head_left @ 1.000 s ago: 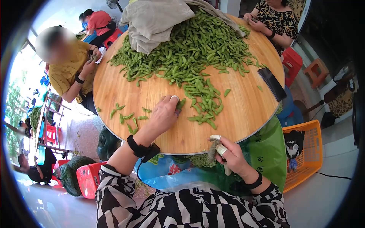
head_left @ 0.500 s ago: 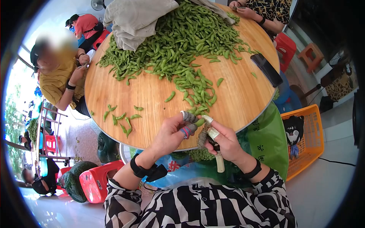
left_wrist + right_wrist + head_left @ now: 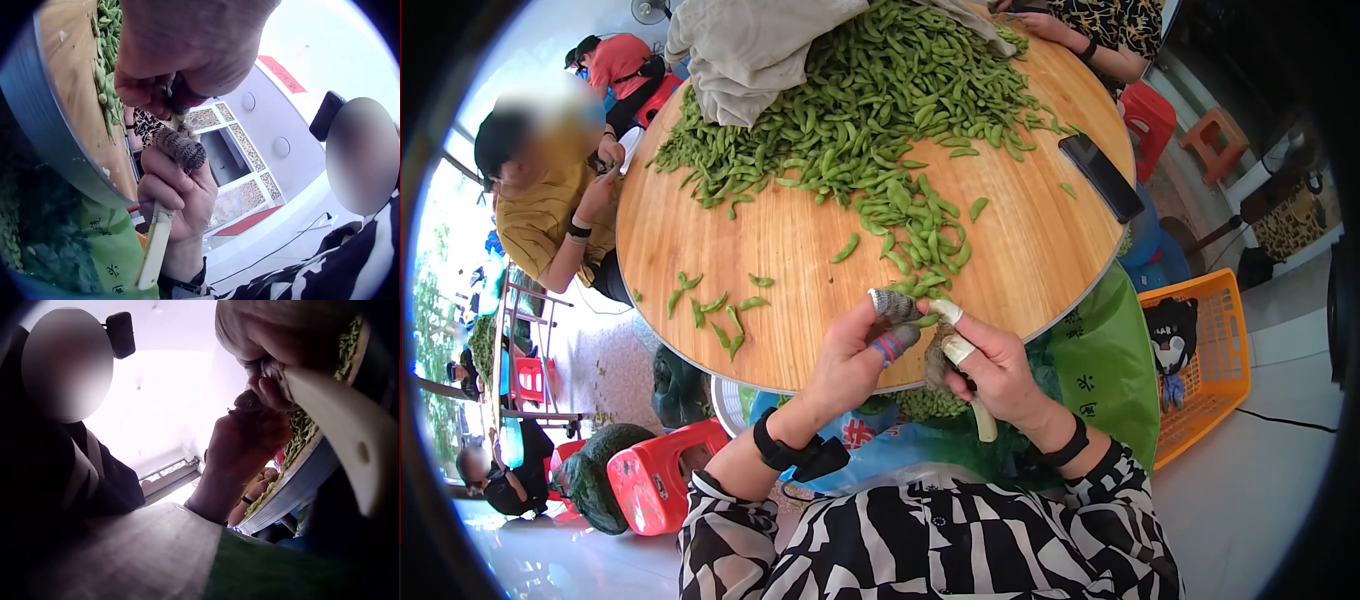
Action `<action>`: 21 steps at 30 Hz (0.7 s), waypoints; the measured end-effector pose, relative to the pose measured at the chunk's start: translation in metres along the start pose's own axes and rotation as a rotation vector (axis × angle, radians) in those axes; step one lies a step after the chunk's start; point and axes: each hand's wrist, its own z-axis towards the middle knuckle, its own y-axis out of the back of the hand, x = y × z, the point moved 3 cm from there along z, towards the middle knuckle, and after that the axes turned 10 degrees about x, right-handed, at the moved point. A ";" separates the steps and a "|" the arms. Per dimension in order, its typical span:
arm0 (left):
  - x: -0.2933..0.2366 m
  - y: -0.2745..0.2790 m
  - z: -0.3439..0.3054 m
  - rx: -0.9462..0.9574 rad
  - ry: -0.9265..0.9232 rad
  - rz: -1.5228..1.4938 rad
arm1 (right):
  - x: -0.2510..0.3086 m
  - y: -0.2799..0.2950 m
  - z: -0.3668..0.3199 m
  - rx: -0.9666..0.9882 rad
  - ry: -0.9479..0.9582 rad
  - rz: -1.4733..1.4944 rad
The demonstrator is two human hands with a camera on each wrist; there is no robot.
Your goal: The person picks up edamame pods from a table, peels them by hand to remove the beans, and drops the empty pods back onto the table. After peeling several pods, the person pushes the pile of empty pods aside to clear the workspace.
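Over the near table edge, my left hand (image 3: 850,350) pinches a green soybean pod (image 3: 927,321) between thumb and index finger, both in grey knitted finger covers. Close against it, my right hand (image 3: 1005,375) grips a tool by its cream handle (image 3: 985,422), which sticks out below the curled fingers; the tool's working end is hidden. White tape or covers wrap some right fingertips, and a grey knitted cover (image 3: 181,150) shows on one finger in the left wrist view. A large pile of soybean pods (image 3: 850,130) spreads across the round wooden table (image 3: 1030,230).
Grey cloth (image 3: 745,50) lies over the pile, and a phone (image 3: 1100,178) rests near the right edge. Below the table are green plastic bags (image 3: 1115,370) and shelled beans (image 3: 930,403). An orange crate (image 3: 1215,370) stands right, a red stool (image 3: 655,480) left. Other people sit around.
My left hand has come from the tabletop towards my body and right, bringing a pod to my right hand. Over the last half second both hands have barely moved.
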 end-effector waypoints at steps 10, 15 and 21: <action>0.011 0.005 0.003 0.162 0.055 -0.611 | 0.001 0.007 -0.003 0.089 -0.019 0.178; 0.000 0.003 0.001 0.089 -0.133 0.358 | -0.001 0.010 -0.004 0.109 -0.142 0.423; -0.023 -0.007 -0.014 0.058 -0.507 1.170 | -0.003 0.003 -0.003 0.092 -0.212 0.619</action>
